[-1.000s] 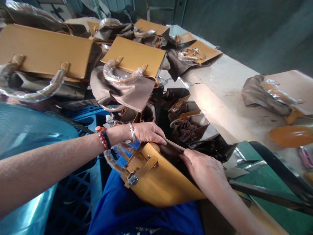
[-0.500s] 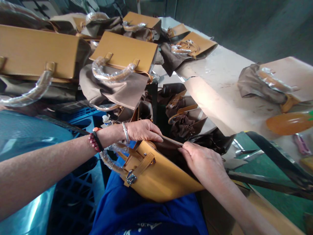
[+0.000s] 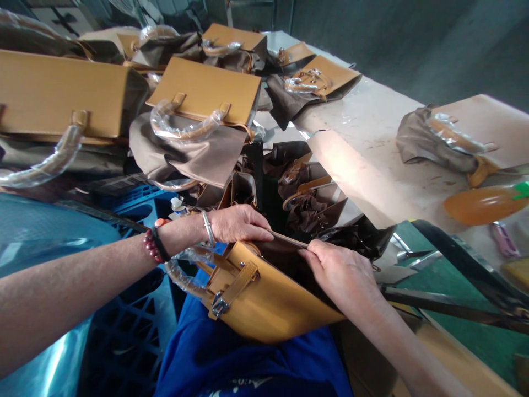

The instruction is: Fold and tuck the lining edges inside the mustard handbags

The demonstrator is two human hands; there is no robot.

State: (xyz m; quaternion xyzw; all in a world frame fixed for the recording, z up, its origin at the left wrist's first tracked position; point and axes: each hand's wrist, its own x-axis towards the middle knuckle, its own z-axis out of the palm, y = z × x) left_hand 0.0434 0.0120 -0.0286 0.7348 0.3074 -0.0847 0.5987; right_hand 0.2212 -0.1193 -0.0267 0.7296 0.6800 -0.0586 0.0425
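A tan bag [image 3: 281,311] is sitting tilted on blue fabric [image 3: 248,366] at the lower centre of the frame, its mouth opening toward the dark lining. The left hand [image 3: 243,223] is curling over the far rim near the middle of the frame, nearly closed on it, while the right hand [image 3: 343,270] is pinching the same rim farther right between thumb and fingers. The panels are looking smooth and fairly stiff, probably light; the lining is likely being soft and limp, so the firm rim is offering the surest hold, whereas the plastic-wrapped handle [image 3: 185,281] may be proving slippery. The bag's depths are staying too dark to read. Just above centre, open bags [image 3: 318,212] are showing crumpled brown lining inside; at lower left, a blue crate [image 3: 132,336] is standing, its contents impossible to tell.
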